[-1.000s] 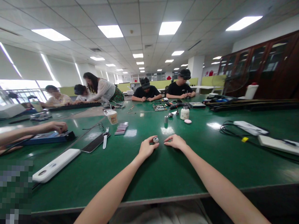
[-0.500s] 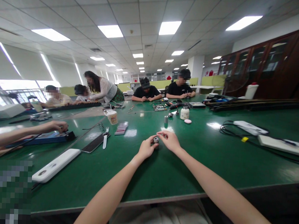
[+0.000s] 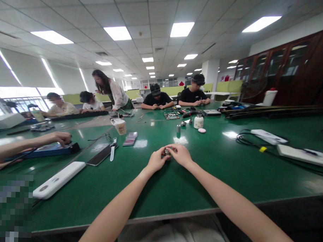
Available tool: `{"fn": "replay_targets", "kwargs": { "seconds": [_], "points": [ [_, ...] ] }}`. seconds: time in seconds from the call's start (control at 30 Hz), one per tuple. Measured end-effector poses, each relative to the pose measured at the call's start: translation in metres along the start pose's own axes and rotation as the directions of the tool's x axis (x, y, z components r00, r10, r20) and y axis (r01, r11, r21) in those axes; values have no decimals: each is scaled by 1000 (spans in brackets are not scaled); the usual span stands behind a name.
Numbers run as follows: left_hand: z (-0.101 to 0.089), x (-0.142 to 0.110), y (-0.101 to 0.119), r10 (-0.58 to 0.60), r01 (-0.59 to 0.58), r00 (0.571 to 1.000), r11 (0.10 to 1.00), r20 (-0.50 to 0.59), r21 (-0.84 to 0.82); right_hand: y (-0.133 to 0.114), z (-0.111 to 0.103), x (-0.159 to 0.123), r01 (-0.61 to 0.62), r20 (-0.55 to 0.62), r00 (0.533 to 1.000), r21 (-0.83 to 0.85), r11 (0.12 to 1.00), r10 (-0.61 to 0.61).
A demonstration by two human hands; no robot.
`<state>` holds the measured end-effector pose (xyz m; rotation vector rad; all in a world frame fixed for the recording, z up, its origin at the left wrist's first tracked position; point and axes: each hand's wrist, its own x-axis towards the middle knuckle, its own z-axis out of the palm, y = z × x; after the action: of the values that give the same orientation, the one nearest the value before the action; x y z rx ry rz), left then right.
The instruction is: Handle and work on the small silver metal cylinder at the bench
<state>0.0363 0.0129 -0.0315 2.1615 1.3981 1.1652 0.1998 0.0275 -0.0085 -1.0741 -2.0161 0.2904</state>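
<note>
My left hand [image 3: 156, 160] is closed around a small round metal part [image 3: 167, 153], which stands upright on the green table [image 3: 180, 192]. Above it, my right hand [image 3: 180, 155] has thumb and forefinger brought together at the top of the part. Whatever those fingertips pinch is hidden. Beyond my hands a silver metal cylinder [image 3: 178, 129] stands upright. Behind it to the right are a white jar [image 3: 198, 121] and a round pink lid [image 3: 201, 130].
A paper cup [image 3: 120, 127], a dark tablet-like slab [image 3: 100, 155], a white watch [image 3: 112, 153] and a white power strip [image 3: 59, 180] lie to the left. A co-worker's hand [image 3: 60, 138] works over a blue object. Cables [image 3: 241, 138] and white strips lie right. Several people sit across the table.
My right hand has come down and left, its fingertips now meeting the top of the metal part. My left hand keeps its hold. The standing person in the background has straightened up.
</note>
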Motion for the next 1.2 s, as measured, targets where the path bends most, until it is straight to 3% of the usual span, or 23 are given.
{"fn": "replay_targets", "kwargs": {
  "seconds": [0.23,0.37,0.6,0.9,1.03,1.13,1.2],
  "points": [
    [0,-1,0,26,-26,1000,1000,0,-17,3,2,0,-7,35,999,18,1000,6],
    [1,-1,2,33,-33,999,999,-19,-24,0,-1,0,-10,-23,1000,30,1000,10],
    [-4,0,13,47,-40,985,998,-169,44,-5,-9,1,-35,-135,990,66,997,44],
    [-9,6,16,15,8,975,995,-220,103,-3,-13,2,-71,-117,990,93,993,82],
    [-14,11,13,33,1,950,994,-310,110,-1,-13,2,-60,-124,990,78,995,69],
    [-22,12,2,-2,59,943,985,-333,160,1,-12,3,-54,-140,988,54,997,61],
    [-26,10,-8,-91,167,951,957,-297,239,2,-11,3,-50,-145,988,38,998,55]
  ]
}}
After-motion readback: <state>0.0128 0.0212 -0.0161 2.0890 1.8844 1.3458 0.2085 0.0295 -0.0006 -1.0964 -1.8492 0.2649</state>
